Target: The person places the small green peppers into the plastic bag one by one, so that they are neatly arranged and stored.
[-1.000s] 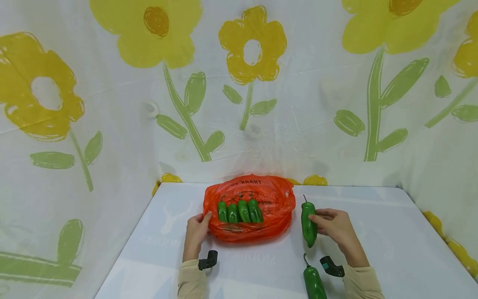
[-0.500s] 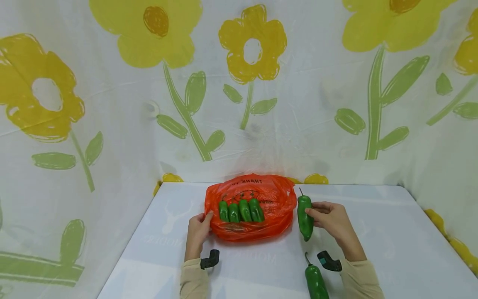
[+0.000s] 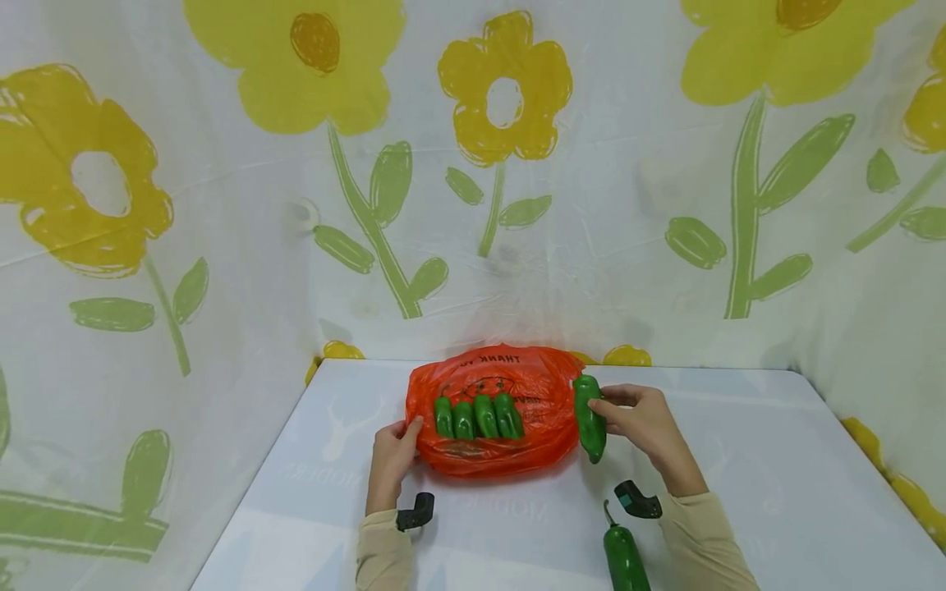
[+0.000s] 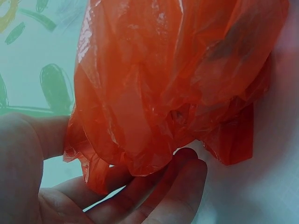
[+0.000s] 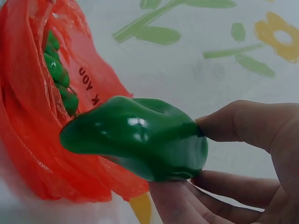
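Observation:
A red plastic bag (image 3: 497, 461) with printed lettering lies open on the table, and several green peppers (image 3: 484, 417) stand side by side inside it. My left hand (image 3: 393, 460) grips the bag's left edge between thumb and fingers; in the left wrist view the thin red plastic (image 4: 135, 107) is pinched there. Just off the bag's right edge, my right hand (image 3: 641, 423) holds a green pepper (image 3: 590, 420) near upright, tip down. The right wrist view shows thumb and fingers around that pepper (image 5: 140, 135), with the bag close behind it.
Another green pepper (image 3: 625, 558) lies on the white table (image 3: 510, 542) at the front, its stem pointing away. Behind the table hangs a white curtain (image 3: 591, 271) printed with yellow flowers. Each wrist carries a small black camera mount.
My right hand has carried the pepper leftward and slightly away from me, up to the bag's right edge. The left hand keeps its grip on the bag, nearly still.

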Motion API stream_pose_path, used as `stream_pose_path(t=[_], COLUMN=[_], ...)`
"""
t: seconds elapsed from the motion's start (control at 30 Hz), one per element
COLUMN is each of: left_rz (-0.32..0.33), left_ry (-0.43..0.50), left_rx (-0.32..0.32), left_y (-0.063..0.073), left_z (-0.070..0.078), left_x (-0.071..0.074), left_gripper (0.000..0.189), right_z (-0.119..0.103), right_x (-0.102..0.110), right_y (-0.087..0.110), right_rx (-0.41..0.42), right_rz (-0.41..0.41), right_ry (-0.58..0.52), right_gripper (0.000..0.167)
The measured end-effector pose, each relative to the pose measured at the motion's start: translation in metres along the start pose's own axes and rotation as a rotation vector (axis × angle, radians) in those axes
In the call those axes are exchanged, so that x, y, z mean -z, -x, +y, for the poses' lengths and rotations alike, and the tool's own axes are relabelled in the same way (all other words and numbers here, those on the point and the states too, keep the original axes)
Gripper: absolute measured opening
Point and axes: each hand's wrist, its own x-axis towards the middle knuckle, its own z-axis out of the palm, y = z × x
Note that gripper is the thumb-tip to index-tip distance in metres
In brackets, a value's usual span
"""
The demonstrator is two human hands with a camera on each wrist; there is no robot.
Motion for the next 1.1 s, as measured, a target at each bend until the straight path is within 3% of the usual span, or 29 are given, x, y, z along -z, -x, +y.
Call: stream_pose_path(t=[0.9,1.1], left_rz=[-0.003,-0.007], left_ry=[0.020,0.017], left_rx=[-0.012,-0.017], left_y=[-0.001,-0.001], left_z=[-0.001,-0.001], left_x=[0.000,0.001], left_gripper=[0.056,0.056], right_z=[-0.022,-0.024], right_x=[-0.021,-0.026], right_y=[-0.028,-0.035], right_rx=[0.050,0.028], right_rz=[-0.050,-0.062], right_ry=[0.001,0.009], right_gripper=[0.045,0.043])
